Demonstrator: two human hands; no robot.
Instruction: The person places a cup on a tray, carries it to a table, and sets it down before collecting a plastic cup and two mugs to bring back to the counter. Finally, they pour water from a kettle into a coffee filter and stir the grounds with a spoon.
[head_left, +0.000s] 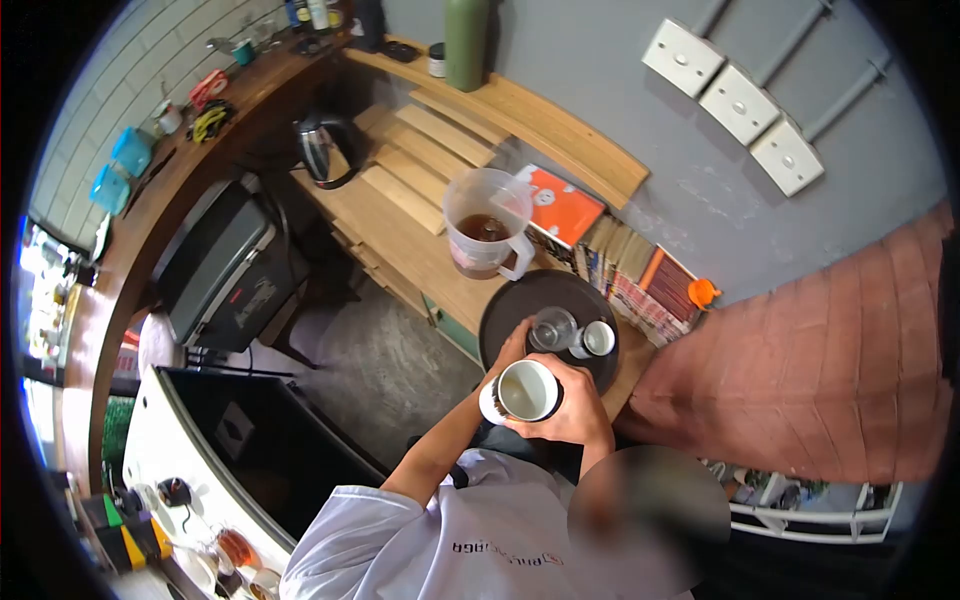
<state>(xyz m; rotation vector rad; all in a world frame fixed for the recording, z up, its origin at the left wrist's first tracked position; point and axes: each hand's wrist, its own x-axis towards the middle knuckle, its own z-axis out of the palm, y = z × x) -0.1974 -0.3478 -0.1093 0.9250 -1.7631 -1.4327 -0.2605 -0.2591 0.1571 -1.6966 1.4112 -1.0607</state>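
A: What's in the white cup point(524, 391)?
B: A pale, cloudy liquid — milky by the look of it, filling it fairly high. The right hand point(572, 405) is wrapped round its side, fingers curled snugly against the wall, so the cup sits held above the near rim of the dark round tray point(500, 315).

A: Which way does the cup point?
B: Mouth up toward the camera, its long axis roughly upright, perhaps tipped slightly. I can't tell whether it has a handle.

A: And the other hand?
B: The left hand point(515, 345) reaches just beyond the cup, onto the tray, fingers close to a clear glass point(552, 328). Whether they press on the glass or merely sit beside it I can't tell; the hand is partly hidden behind the cup.

A: Anything else near the grip?
B: Just beside the glass, on the right-hand side, stands a small white cup point(597, 338) — its contents aren't visible. Farther past the tray is a clear plastic jug point(486, 235) holding dark brown liquid low in the bottom. Well beyond that, a kettle point(322, 148) rests on the wooden counter point(400, 230).
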